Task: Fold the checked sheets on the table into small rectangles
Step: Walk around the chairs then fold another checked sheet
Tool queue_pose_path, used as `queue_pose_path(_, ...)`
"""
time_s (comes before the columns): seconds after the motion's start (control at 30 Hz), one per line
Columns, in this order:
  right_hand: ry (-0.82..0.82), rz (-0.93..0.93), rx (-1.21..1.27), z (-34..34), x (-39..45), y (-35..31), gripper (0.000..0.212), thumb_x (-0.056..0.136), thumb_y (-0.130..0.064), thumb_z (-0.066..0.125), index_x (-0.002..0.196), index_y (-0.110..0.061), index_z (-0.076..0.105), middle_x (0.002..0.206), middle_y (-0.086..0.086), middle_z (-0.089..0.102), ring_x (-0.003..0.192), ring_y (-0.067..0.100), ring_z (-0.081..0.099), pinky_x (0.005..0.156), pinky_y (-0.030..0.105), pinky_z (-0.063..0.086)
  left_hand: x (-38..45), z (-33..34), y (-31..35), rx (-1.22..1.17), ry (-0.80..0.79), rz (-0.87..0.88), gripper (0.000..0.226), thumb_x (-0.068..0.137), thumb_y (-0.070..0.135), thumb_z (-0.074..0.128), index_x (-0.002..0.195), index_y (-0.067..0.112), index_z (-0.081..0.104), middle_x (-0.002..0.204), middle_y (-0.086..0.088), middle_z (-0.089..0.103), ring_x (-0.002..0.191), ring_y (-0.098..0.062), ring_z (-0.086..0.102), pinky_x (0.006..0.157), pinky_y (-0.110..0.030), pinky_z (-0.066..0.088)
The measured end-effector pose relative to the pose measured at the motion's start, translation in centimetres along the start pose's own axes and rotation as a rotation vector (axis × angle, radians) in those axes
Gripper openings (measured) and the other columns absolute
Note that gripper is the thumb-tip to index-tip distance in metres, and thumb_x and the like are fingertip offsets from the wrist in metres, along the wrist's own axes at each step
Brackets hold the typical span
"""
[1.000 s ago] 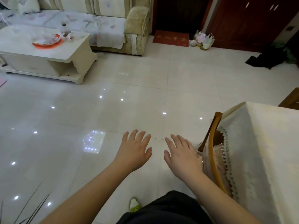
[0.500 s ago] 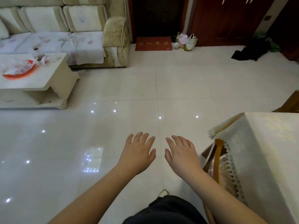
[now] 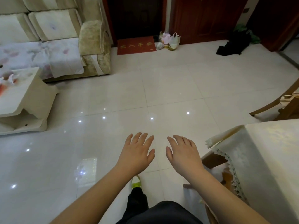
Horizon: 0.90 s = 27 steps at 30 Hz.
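Both my hands are out in front of me, palms down over the floor (image 3: 161, 88), empty. Left hand (image 3: 136, 155) with fingers (image 3: 142, 139) straight and a little spread, holding nothing. Right hand (image 3: 183, 155) the same, fingers (image 3: 179, 139) loose and reaching forward, nothing in them.

Now, the sheets. No checked sheets anywhere that I can see. What shows is the near corner of the bench (image 3: 271, 143) at about three o'clock from my right hand, draped in a pale cloth (image 3: 242, 152) with a lace fringe. Only that corner and a strip of the top are in view; the rest runs off the right edge, so the sheets, I reckon, lie farther that way, out of sight.

That's the relation that counts: the bench is off to my right, close beside my right forearm, so the right hand is the nearer one, the left well apart from it. Its visible edge runs roughly from six to twelve o'clock alongside me. Which way the sheets' long side lies, I can't tell.

A chair (image 3: 215, 160) is tucked under that corner, between me and the bench, and a second chair (image 3: 275, 102) stands at two o'clock. My foot (image 3: 135, 182) points straight ahead, so my body faces the open floor, not the bench.

My call: folding hasn't started, and a turn to the right comes first.
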State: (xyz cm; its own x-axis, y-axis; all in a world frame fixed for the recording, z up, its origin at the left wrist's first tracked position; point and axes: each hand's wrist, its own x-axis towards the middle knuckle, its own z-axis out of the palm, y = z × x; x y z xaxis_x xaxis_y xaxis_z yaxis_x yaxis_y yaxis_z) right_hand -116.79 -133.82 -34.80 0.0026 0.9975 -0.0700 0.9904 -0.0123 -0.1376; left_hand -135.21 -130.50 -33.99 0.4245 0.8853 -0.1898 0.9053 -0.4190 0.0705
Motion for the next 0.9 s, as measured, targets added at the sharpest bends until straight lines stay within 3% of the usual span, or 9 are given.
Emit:
queue_pose_path(0.1,0.008,0.014,-0.024,0.2,4.0,-0.9,0.046,0.090,-0.038,0.038,0.120,-0.018,0.066,0.117,0.005,0.068,0.105,0.025,0.064,0.091,0.041,0.050,3.8,-0.3,-2.5,0.006,-0.009,0.038,0.081,0.083,0.056,-0.008,0.153,0.027,0.020,0.159,-0.001,0.026,0.148,-0.022,0.020,0.121,-0.045,0.009)
queue_pose_path(0.2,-0.058,0.008,-0.036,-0.2,7.8,-1.9,0.047,0.099,-0.039,0.035,0.140,-0.021,0.049,0.141,0.004,0.053,0.127,0.024,0.051,0.107,0.041,0.037,7.7,-1.3,-5.0,-0.004,-0.001,0.080,0.081,0.083,0.056,-0.009,0.153,0.027,0.020,0.159,0.000,0.027,0.147,-0.021,0.020,0.120,-0.044,0.011)
queue_pose_path(0.27,-0.061,0.036,-0.046,-0.6,10.3,-2.1,0.048,0.101,-0.038,0.033,0.144,-0.021,0.043,0.146,0.003,0.047,0.130,0.023,0.047,0.109,0.040,0.033,10.2,-2.0,-6.5,-0.015,-0.012,0.120,0.081,0.083,0.055,-0.009,0.153,0.027,0.020,0.159,0.000,0.027,0.147,-0.021,0.020,0.121,-0.043,0.013)
queue_pose_path(0.37,-0.052,0.155,-0.038,-1.3,13.1,-1.9,0.048,0.092,-0.036,0.034,0.125,-0.017,0.064,0.122,0.007,0.066,0.104,0.025,0.065,0.090,0.041,0.050,14.0,-3.1,-7.8,-0.001,-0.009,0.193,0.079,0.085,0.054,-0.006,0.152,0.026,0.024,0.157,-0.001,0.031,0.145,-0.022,0.024,0.119,-0.042,0.017)
queue_pose_path(0.43,-0.075,0.223,-0.019,-1.7,14.6,-1.2,0.050,0.088,-0.037,0.034,0.116,-0.016,0.069,0.112,0.007,0.070,0.094,0.026,0.068,0.081,0.041,0.054,16.6,-3.9,-8.0,0.003,-0.006,0.244,0.077,0.087,0.054,-0.002,0.151,0.024,0.030,0.155,-0.003,0.035,0.143,-0.024,0.029,0.118,-0.044,0.020)
queue_pose_path(0.8,-0.077,0.429,0.024,-3.3,23.1,8.7,0.049,0.086,-0.037,0.035,0.111,-0.016,0.072,0.107,0.006,0.071,0.094,0.026,0.069,0.080,0.041,0.056,33.0,-5.4,-1.6,0.058,-0.027,0.453,0.075,0.088,0.053,0.004,0.149,0.023,0.035,0.151,-0.002,0.042,0.140,-0.023,0.035,0.114,-0.043,0.027)
queue_pose_path(0.9,-0.094,0.482,0.050,-3.8,25.5,13.1,0.050,0.086,-0.037,0.035,0.111,-0.015,0.072,0.106,0.007,0.071,0.092,0.026,0.069,0.080,0.041,0.056,37.9,-5.8,1.5,0.106,-0.061,0.503,0.077,0.087,0.054,-0.001,0.152,0.023,0.026,0.154,-0.001,0.037,0.142,-0.022,0.031,0.115,-0.043,0.023)
